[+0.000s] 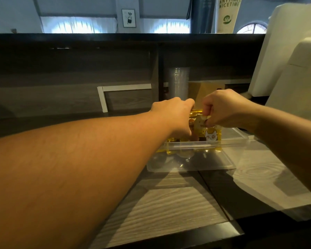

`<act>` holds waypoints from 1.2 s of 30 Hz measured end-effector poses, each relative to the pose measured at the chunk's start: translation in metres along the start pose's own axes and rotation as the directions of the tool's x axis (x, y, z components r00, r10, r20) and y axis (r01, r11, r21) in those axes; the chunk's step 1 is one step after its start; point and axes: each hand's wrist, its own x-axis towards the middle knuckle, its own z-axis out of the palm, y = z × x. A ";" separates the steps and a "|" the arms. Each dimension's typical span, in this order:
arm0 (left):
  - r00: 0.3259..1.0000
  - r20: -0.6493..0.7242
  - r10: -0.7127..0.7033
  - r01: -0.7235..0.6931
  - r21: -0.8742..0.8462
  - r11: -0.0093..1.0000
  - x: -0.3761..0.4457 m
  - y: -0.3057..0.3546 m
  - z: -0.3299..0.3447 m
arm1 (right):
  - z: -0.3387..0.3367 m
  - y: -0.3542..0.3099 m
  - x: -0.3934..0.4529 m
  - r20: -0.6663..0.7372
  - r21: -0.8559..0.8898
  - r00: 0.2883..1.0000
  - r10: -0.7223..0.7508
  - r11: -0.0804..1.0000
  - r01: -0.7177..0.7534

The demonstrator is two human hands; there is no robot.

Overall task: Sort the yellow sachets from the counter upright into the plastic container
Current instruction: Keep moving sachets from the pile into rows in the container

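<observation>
I'm mid-placement: my right hand [224,109] pinches a yellow sachet [207,131] upright over the plastic container [196,159] on the table [169,203]. My left hand [174,114] steadies the standing sachets [171,141]; its fingers are hidden. Next, I'd lower it gently alongside.

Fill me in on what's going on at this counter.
A person is packing yellow sachets upright into a clear plastic container on the counter. Both hands are over the container's far side: the right hand pinches the top of a sachet, and the left hand steadies the row already inside.
</observation>
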 end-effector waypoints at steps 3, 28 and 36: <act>0.998 0.052 -0.037 0.033 0.071 0.997 0.003 0.007 0.005 | 0.005 0.001 0.003 0.012 0.006 1.000 0.004 1.000 -0.004; 0.998 0.045 -0.054 0.053 0.017 0.998 -0.002 -0.018 0.008 | 0.022 -0.002 0.015 0.194 -0.116 0.981 0.006 0.993 0.017; 0.991 -0.090 -0.096 0.084 -0.123 0.989 -0.018 -0.029 -0.015 | 0.008 -0.009 0.010 0.179 -0.057 0.983 -0.038 0.997 0.049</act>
